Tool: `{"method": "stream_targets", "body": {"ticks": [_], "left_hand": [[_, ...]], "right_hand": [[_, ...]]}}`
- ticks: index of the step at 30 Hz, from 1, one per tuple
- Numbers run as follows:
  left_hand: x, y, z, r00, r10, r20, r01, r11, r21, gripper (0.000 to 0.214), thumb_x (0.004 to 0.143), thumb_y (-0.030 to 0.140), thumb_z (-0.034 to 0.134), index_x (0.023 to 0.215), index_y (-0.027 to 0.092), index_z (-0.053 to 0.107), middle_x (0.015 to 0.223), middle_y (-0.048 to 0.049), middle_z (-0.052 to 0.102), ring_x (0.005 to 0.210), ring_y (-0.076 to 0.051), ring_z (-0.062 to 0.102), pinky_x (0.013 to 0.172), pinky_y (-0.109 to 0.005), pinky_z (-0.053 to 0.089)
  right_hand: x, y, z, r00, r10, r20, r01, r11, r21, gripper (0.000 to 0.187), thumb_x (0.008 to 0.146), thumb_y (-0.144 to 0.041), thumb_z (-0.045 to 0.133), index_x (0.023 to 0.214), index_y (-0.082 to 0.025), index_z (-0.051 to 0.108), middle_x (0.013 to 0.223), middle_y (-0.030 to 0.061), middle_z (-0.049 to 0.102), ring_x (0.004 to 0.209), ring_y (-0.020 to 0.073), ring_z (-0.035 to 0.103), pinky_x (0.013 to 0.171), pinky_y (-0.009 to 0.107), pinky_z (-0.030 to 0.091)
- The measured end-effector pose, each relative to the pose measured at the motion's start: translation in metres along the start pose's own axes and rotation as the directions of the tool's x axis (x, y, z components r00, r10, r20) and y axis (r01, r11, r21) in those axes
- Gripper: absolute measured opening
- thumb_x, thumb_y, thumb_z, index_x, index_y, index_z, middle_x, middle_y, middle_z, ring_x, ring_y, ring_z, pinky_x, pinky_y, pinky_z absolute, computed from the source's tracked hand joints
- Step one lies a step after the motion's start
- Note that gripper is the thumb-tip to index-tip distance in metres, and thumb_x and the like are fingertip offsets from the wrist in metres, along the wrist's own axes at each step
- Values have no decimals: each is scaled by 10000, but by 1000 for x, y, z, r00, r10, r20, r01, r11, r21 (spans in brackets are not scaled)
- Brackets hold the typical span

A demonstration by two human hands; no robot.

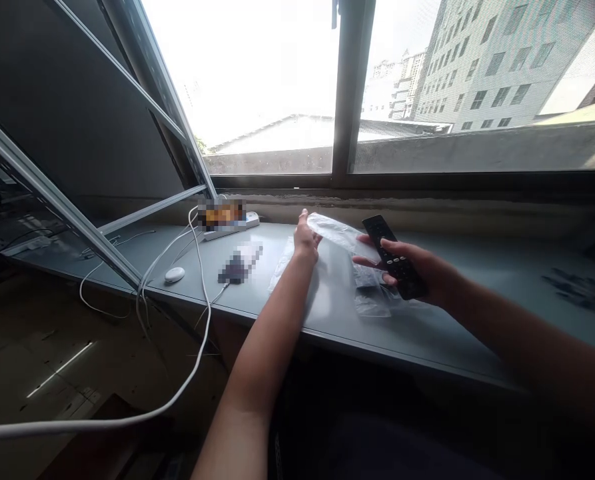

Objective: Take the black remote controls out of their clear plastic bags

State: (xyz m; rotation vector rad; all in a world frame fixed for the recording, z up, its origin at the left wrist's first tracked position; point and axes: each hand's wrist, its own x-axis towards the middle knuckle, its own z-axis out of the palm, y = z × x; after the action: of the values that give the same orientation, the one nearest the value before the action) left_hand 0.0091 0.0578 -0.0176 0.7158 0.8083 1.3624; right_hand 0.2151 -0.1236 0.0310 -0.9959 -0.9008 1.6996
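My right hand is closed around a black remote control, its thumb lying on the buttons. A clear plastic bag stretches between my two hands above the table. Its far left end is pinched by my left hand, whose fingers are partly hidden. The bag's right end reaches the fingers of my right hand, beside the remote. Below the right hand, another clear bag lies on the table with something dark in or under it. More clear plastic rests flat just left of my left forearm.
The grey table runs along a window. To the left are a white round device, a blurred-out item with a cable, and a power strip. A white cable hangs over the front edge, near a slanted metal frame.
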Motion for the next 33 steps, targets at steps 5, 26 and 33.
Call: {"method": "stream_targets", "body": {"ticks": [5, 26, 33], "left_hand": [[-14, -13, 15, 969, -141, 204, 108, 980, 166, 250, 974, 399, 835, 1095, 190, 773, 1126, -101, 821, 964, -195, 761, 955, -324, 600], [-21, 3, 17, 988, -16, 151, 42, 985, -166, 313, 985, 333, 845, 1260, 190, 800, 1294, -127, 766, 1116, -173, 772, 952, -245, 627], [-17, 5, 11, 1000, -24, 3, 25, 996, -88, 428, 996, 520, 773, 1353, 292, 718, 1259, -64, 679, 809, -96, 612, 641, -177, 469]], "right_hand": [[4, 3, 0, 996, -86, -33, 87, 996, 3, 289, 1075, -319, 730, 1350, -248, 783, 1295, 168, 831, 845, 263, 846, 477, 261, 632], [10, 5, -6, 979, -188, -80, 195, 978, 78, 178, 1104, -313, 694, 1171, -253, 847, 1594, 91, 724, 1407, 325, 733, 460, 194, 640], [17, 9, -23, 989, -149, -27, 150, 985, 83, 214, 1100, -387, 726, 1224, -277, 862, 1481, 119, 791, 1200, 340, 824, 444, 260, 664]]}}
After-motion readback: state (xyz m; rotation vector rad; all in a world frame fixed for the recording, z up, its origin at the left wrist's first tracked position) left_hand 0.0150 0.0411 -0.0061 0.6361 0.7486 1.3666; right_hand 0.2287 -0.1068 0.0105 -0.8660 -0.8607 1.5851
